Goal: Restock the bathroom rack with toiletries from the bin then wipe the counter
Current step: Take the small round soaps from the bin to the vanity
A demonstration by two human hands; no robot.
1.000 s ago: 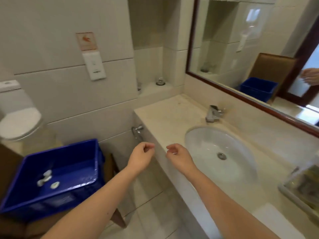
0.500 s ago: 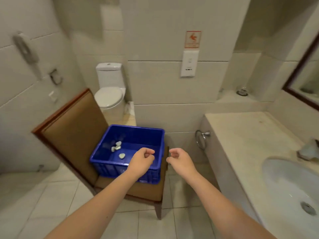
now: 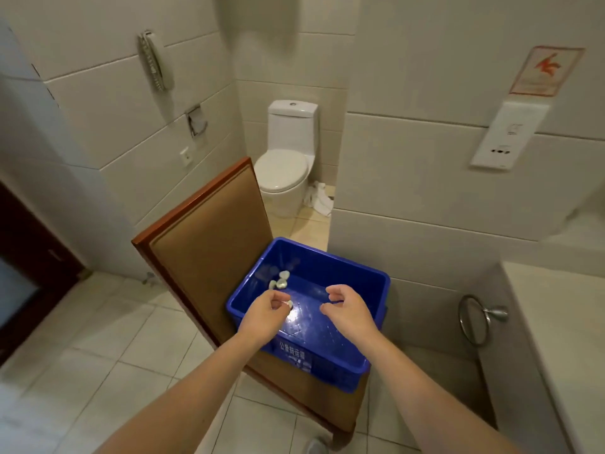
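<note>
Both hands have come forward over the blue plastic bin (image 3: pixel 376 283), which now sits mid-frame on the padded, wood-framed chair (image 3: pixel 209 244). A few small, pale, rounded toiletries (image 3: pixel 281 280) lie clustered on its glossy floor, just beyond the left grip (image 3: pixel 265 317). One more pale piece (image 3: pixel 289 303) sits right at that grip's curled fingertips; whether they pinch it I cannot tell. The right grip (image 3: pixel 347 311) hovers over the bin, fingers loosely curled and apart, holding nothing.
</note>
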